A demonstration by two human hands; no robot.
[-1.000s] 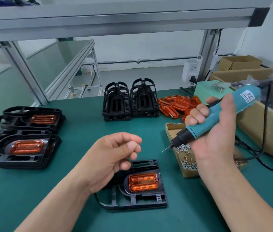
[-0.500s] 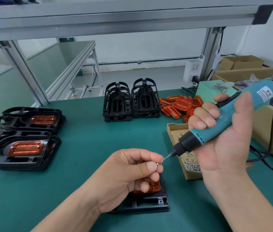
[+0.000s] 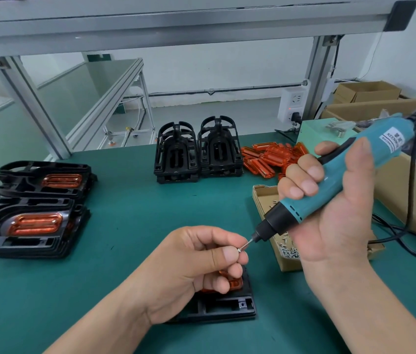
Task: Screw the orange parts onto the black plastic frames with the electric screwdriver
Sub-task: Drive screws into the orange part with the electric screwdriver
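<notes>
Closer now, left hand feeds screw to screwdriver.

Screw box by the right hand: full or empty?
Neither: partly filled. The open cardboard box shows bare bottom at its far end and loose screws piled at the near end. The right hand hides the rest.

Green tabletop carries: assembled frame stacks at left, empty black frames at rear, loose orange parts, screw box — and one frame in front.
</notes>
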